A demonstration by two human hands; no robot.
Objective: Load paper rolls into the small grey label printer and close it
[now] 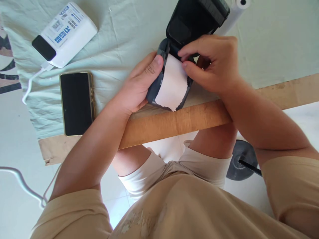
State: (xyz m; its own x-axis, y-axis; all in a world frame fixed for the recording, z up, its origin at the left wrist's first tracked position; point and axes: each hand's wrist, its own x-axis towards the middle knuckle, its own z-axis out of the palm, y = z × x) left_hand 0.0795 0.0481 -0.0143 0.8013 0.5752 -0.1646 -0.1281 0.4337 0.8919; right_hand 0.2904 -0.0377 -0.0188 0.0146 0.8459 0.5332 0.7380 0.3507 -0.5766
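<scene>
A dark portable receipt printer (154,88) is tilted near the table's front edge, its black lid (191,26) swung open away from me. White receipt paper (173,81) runs out over its body toward me and ends in a ragged torn edge. My left hand (144,74) is wrapped round the printer's left side, thumb on top by the paper. At the far end of the paper, beside the hinge, my right hand (211,61) has thumb and forefinger closed on the paper's edge. Its other fingers are curled and partly hidden.
A white roll (234,16) lies behind the lid. On the left of the green cloth (124,30) are a phone (76,103) and a white power bank (66,33) with a cable (31,83). The wooden table edge (174,122) runs beneath my forearms. A round black base (240,159) stands on the floor.
</scene>
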